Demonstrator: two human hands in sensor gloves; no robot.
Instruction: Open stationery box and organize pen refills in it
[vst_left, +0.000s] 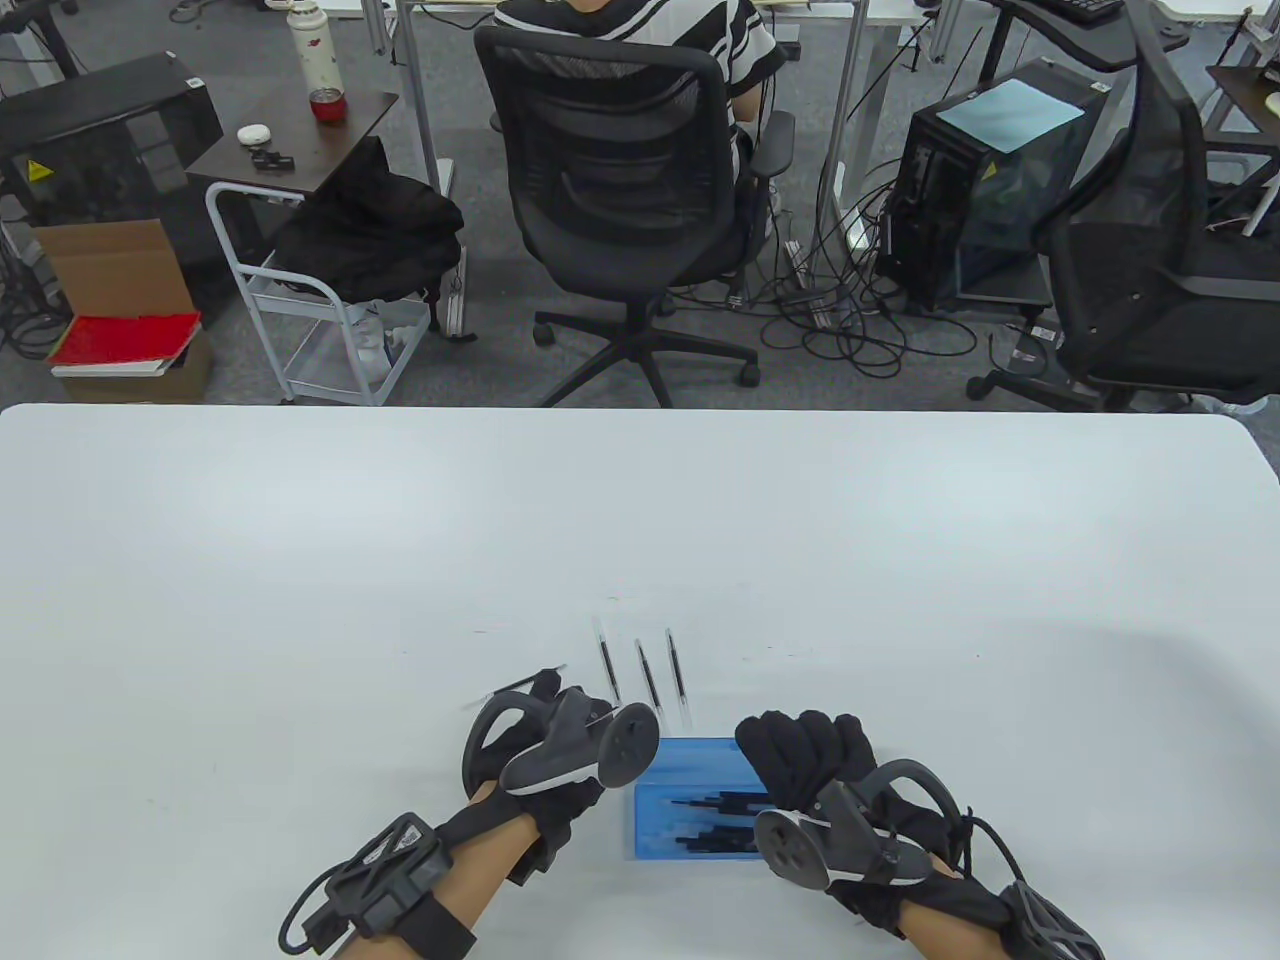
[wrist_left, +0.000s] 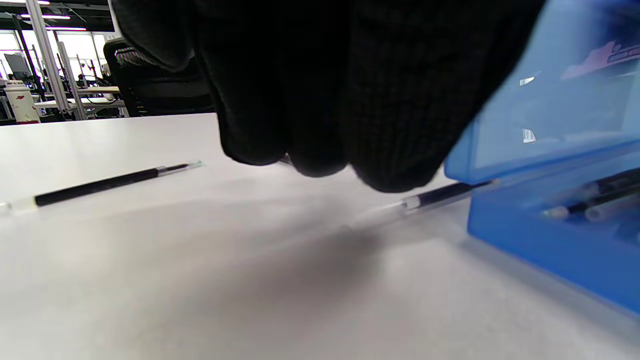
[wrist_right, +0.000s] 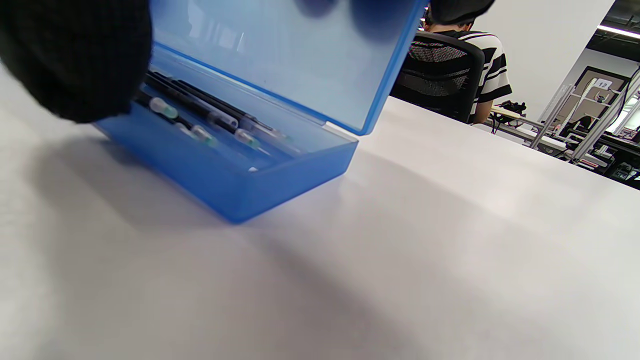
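A blue translucent stationery box (vst_left: 690, 800) stands open near the table's front edge, with several black pen refills (wrist_right: 210, 117) inside. My right hand (vst_left: 800, 760) grips its raised lid (wrist_right: 280, 60); the thumb (wrist_right: 75, 60) is in front and the fingers show as shadows behind the lid. Three refills (vst_left: 648, 672) lie side by side just beyond the box. Another refill (vst_left: 515, 685) lies by my left hand (vst_left: 548, 692). The left fingers (wrist_left: 320, 100) curl down just above the table, between that refill (wrist_left: 100, 185) and one beside the box (wrist_left: 440, 195). I see nothing plainly held in them.
The white table (vst_left: 300, 560) stretches far to the left, right and back. Beyond its far edge a person sits in a black office chair (vst_left: 620, 170), beside a white cart (vst_left: 320, 300) and a computer tower (vst_left: 985, 180).
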